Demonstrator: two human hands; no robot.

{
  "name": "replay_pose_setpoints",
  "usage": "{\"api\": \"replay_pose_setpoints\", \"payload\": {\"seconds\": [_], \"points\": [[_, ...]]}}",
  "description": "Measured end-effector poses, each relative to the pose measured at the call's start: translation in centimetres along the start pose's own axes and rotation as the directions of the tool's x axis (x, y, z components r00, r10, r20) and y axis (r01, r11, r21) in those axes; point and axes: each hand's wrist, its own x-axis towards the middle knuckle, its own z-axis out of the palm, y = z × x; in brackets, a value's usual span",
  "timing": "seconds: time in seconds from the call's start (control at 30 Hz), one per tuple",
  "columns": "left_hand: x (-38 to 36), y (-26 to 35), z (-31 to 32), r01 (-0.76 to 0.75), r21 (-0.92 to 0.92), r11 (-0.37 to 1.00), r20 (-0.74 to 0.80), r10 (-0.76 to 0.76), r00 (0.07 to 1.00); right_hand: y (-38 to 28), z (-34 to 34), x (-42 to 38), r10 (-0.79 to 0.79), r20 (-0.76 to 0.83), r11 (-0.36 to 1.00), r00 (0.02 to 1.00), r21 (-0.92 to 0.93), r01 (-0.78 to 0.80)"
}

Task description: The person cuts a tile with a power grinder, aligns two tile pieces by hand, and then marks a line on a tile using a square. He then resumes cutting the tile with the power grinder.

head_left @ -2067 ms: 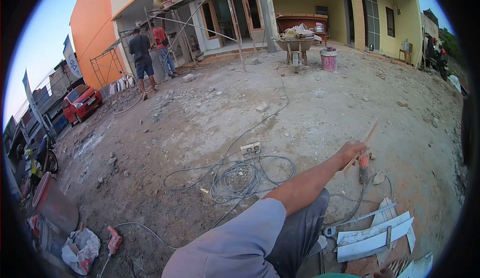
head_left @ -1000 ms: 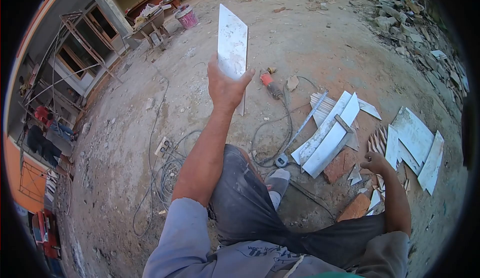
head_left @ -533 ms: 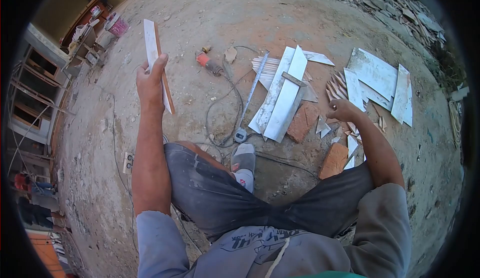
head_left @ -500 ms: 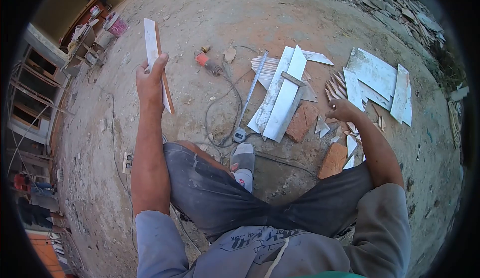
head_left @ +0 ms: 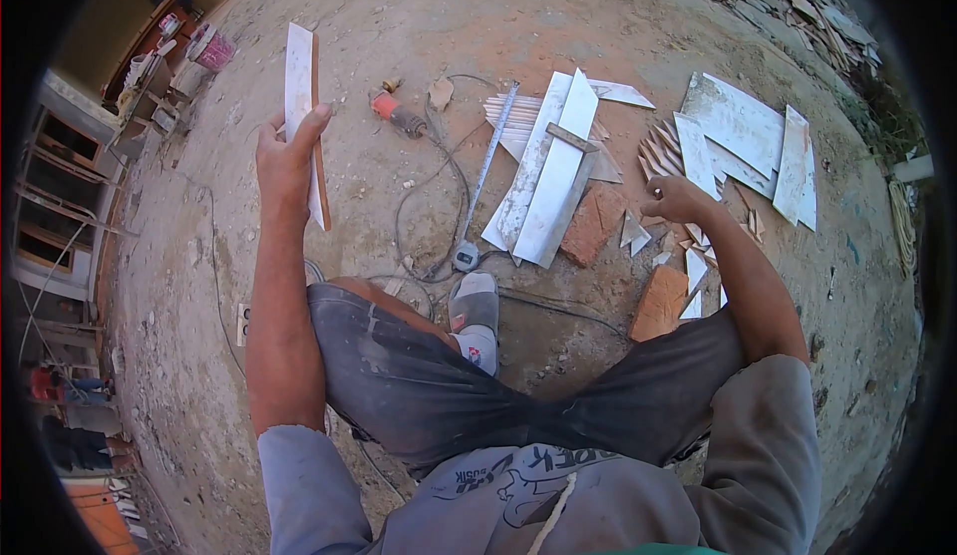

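My left hand [head_left: 286, 166] grips a long white tile strip [head_left: 300, 71] with a brown edge, held upright above the ground with the thumb on the edge. My right hand [head_left: 680, 199] is closed with curled fingers, above tile offcuts [head_left: 660, 153]; what is in it, if anything, I cannot make out. Between the hands, white tile strips [head_left: 560, 186] lie on the ground with a short flat bar [head_left: 578, 138] across them. Left of these lies a tape measure [head_left: 466, 255], its blade pulled out. A red and grey power tool [head_left: 398, 114] rests farther off.
Reddish bricks [head_left: 596, 222] and broken tile pieces [head_left: 696, 268] lie before my right knee. Larger white tiles [head_left: 738, 121] are on the right. Cables [head_left: 459, 181] wind over the dirt. A pink bucket [head_left: 210, 48] stands back left; a rubble heap [head_left: 797, 1] is back right.
The whole scene has shifted slightly up and left in view. My left hand still holds the tile strip, and my right hand stays closed above the offcuts.
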Motion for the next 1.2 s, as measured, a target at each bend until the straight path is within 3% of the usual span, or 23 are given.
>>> {"api": "replay_pose_setpoints", "payload": {"seconds": [0.33, 0.5, 1.2], "points": [[-0.4, 0.2, 1.0, -0.081, 0.131, 0.988, -0.004, 0.082, 0.997, -0.2, 0.1, 0.0, -0.054, -0.028, 0.999, 0.998, -0.006, 0.054], [-0.2, -0.4, 0.8, -0.138, 0.212, 0.967, 0.009, 0.139, 0.99, -0.4, 0.0, 0.0, 0.012, 0.013, 1.0, 1.0, 0.006, -0.012], [-0.7, -0.1, 0.6, -0.104, 0.164, 0.981, 0.033, 0.099, 0.995, 0.4, 0.6, 0.1, -0.012, -0.001, 0.999, 1.0, -0.03, 0.012]]}}
